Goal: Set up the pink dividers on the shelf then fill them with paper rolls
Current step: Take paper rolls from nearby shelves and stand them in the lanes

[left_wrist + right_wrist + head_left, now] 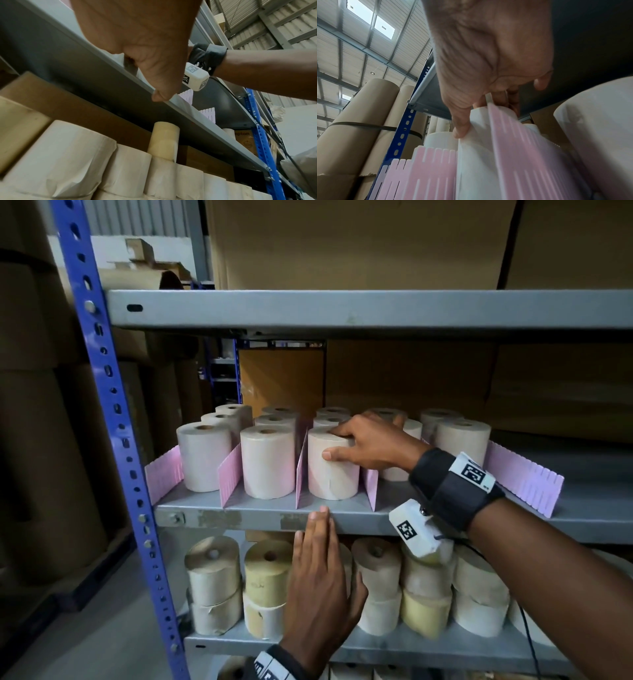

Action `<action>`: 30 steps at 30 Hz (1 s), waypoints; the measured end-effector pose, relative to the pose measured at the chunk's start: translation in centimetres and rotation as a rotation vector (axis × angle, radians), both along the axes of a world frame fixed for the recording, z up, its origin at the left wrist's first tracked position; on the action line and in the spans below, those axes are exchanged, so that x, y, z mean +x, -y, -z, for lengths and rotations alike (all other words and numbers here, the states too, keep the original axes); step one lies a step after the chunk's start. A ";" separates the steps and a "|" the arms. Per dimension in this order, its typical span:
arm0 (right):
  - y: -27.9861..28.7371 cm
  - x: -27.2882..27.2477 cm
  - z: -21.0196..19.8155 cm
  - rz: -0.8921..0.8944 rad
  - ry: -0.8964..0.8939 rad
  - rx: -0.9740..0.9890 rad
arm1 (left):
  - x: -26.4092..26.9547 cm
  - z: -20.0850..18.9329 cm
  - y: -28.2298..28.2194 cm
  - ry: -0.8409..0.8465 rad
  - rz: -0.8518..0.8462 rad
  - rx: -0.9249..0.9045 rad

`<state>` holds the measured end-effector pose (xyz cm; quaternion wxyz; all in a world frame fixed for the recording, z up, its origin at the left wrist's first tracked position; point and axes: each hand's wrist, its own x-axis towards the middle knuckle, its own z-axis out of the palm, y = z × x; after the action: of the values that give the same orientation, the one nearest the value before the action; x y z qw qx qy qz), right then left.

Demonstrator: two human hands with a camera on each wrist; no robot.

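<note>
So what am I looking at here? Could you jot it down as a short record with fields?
place: grey metal shelf
dividers: pink dividers standing upright, paper rolls between them
right hand: grips the front paper roll in the third slot from the left
left hand: flat, fingertips touching the shelf's front edge
below: more rolls, stacked

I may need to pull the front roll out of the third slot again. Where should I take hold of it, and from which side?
Take the front roll by its upper rim, from above and the open shelf front, as the right hand does: fingers over the top, thumb on the front wall. Pink dividers flank both sides and another roll stands behind, so side grips look blocked.
</note>
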<state>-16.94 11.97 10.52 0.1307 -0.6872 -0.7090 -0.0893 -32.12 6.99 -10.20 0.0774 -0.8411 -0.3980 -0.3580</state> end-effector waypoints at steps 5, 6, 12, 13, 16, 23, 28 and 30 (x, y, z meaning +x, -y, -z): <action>-0.2 0.2 0.1 0.006 -0.015 -0.017 | -0.8 0.1 -0.5 -0.057 0.002 0.012; -0.2 0.2 0.0 0.010 -0.015 -0.023 | -0.9 0.0 -0.5 -0.068 0.009 0.006; 0.5 -0.4 0.0 0.023 -0.026 -0.046 | -1.4 -1.1 -0.3 -0.106 0.048 -0.168; 0.8 -0.7 0.1 0.028 -0.018 -0.045 | -1.8 -1.5 -0.1 -0.141 0.052 -0.191; 2.2 -1.1 0.5 0.008 -0.040 -0.010 | -3.3 -2.8 0.3 -0.229 0.060 -0.199; 9.6 -0.2 2.6 -0.136 -0.140 0.255 | -6.6 -3.7 4.7 -0.027 0.126 -0.218; 19.2 0.8 6.4 -0.091 -0.225 0.377 | -7.6 -4.3 9.0 0.115 0.193 -0.289; 23.0 1.5 8.3 -0.053 -0.251 0.380 | -7.3 -4.3 11.0 0.156 0.233 -0.304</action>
<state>-15.40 -10.99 2.26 0.3475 -0.6371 -0.6753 -0.1316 -39.46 -4.01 -5.92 -0.1236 -0.8531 -0.3521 -0.3646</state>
